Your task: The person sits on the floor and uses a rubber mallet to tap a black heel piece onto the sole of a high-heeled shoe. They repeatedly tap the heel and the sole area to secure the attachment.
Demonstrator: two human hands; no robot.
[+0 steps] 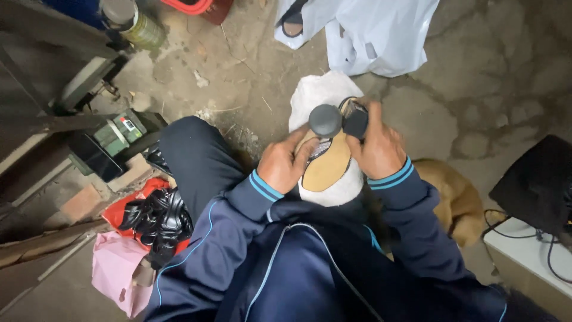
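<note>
The shoe [326,162] lies sole-up over a white cloth-covered support [322,95] on the person's lap, between both hands. Its long axis runs from near the body, low in the view, up and away, tilting slightly right; the tan sole faces the camera and the block heel [356,124] stands at the far end, so the toe seems to point back toward the person, though the hands hide that end. A round dark knob [325,120] sits just left of the heel, touching the shoe's far end. The left hand [285,164] is closed on the shoe's left edge, thumb lying across the sole. The right hand [376,146] is wrapped around the heel end, fingers curled over it.

A red bag [122,209] lower left holds a heap of black strappy shoes [159,219], with a pink bag [116,271] just below it. A white plastic bag [381,36] lies on the concrete floor [488,89] above, a sandal [293,21] showing at its mouth
</note>
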